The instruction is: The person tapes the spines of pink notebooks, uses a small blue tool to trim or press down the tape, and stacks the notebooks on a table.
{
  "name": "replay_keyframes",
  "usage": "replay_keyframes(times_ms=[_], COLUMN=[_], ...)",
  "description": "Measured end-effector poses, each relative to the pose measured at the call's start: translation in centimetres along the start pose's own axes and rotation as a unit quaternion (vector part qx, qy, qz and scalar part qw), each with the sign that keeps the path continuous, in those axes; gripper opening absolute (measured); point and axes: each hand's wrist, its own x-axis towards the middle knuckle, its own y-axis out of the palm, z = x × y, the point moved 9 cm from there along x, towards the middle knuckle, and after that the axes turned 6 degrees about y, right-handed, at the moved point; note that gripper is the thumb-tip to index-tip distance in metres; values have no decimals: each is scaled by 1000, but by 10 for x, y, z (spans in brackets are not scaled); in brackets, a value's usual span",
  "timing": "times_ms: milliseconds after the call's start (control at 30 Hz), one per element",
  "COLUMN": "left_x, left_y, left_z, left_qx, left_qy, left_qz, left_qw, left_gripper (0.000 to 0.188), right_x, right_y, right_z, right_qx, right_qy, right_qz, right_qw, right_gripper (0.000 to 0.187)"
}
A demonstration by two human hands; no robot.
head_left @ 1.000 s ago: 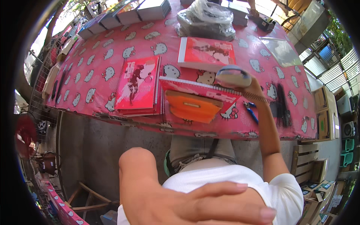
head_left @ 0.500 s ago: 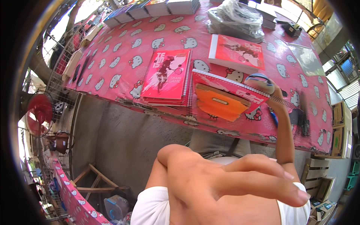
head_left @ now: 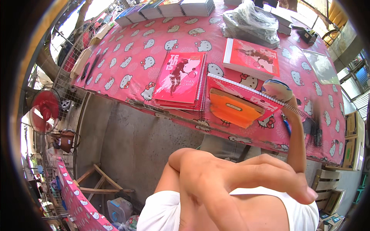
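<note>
My left hand is raised close to the camera and holds nothing, its fingers reaching to the right and a little bent. Out on the table, my right hand is at a round, shiny thing with a pale top, its fingers mostly hidden. Just left of it, a red spiral notebook stands tilted behind an orange block with a small plate on its front. A wire coil runs from the notebook's spine across my right wrist.
A stack of red notebooks lies to the left, and a thick red-covered pile behind. Farther back are a plastic-wrapped bundle and rows of bound books. Dark coils lie at the right. A red fan stands left.
The view has shifted, so the table and its things sit slightly farther right and lower. My left hand's fingers are closer together. My right hand stays at the round thing.
</note>
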Motion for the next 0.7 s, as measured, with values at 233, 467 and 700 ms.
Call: replay_keyframes(times_ms=[233,467,700], left_x=[-7,-60,-90], left_y=[-17,-147,-179], left_z=[-14,9,21], left_qx=[23,751,754], left_qy=[-110,-251,-214], left_qz=[64,-36,-96], left_qw=[992,610,613], left_gripper=[43,85,40], right_x=[5,4,30], right_y=[-3,-4,2], right_z=[-13,16,43], right_qx=[5,294,304], right_qy=[4,47,40], right_qz=[-21,2,152], right_qw=[1000,955,940], right_gripper=[45,50,41])
